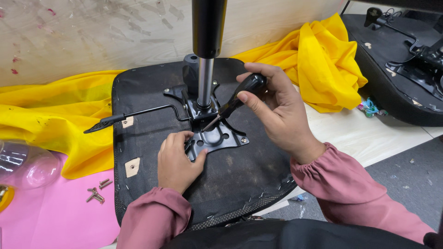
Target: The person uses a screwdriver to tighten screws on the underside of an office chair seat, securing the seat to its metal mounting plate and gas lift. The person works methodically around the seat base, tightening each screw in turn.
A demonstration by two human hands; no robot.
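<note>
Pink paper [50,216] lies at the far left of the counter [364,138], with a small cluster of loose screws [98,191] on it, too bunched to count surely, and a clear plastic item [23,166] at its left edge. Yellow cloth [50,115] spreads behind, running under the one upturned black seat pan [152,97] and bunching up again at its right. A thin black lever [134,115] sticks out leftward from the metal mounting plate [217,138] bolted at the seat's middle, and a gas-lift column [206,55] rises straight from that plate, standing just before the tool. The left hand [177,161] presses flat on the plate's near-left corner, fingers spread open and clasping nothing. The right hand [272,106] is wrapped tight about the black handle of a single screwdriver [233,103], whose tip slants down-left onto the plate beside the column's base. Further right, a second black seat [397,69] with its own mechanism lies well apart at the counter's edge.
</note>
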